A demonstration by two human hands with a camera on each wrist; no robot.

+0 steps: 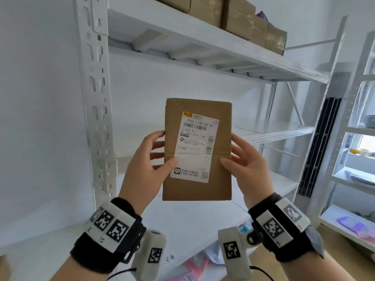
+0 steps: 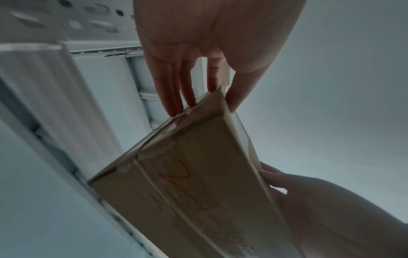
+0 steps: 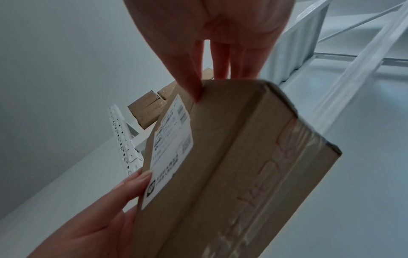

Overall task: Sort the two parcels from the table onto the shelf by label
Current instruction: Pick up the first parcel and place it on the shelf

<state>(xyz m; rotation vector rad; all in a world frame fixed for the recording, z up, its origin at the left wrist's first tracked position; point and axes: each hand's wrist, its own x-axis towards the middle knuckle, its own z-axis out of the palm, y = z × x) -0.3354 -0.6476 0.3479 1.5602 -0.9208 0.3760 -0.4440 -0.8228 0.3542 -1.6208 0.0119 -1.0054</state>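
A brown cardboard parcel (image 1: 197, 187) is held upright in front of the white shelf (image 1: 223, 47), its white shipping label (image 1: 194, 147) facing me. My left hand (image 1: 148, 161) grips its left edge, thumb on the label, fingers behind. My right hand (image 1: 245, 165) grips the right edge the same way. The left wrist view shows the parcel (image 2: 198, 183) from below, taped, with red handwriting, and my left hand (image 2: 198, 97) pinching its end. In the right wrist view my right hand (image 3: 212, 82) holds the parcel (image 3: 243, 165) at its top corner. No second parcel shows.
Several brown boxes (image 1: 239, 15) stand on the upper shelf board. The middle shelf level behind the parcel looks bare. A second white rack (image 1: 357, 138) with small items stands at the right. Pink and white packets (image 1: 194, 266) lie low in front.
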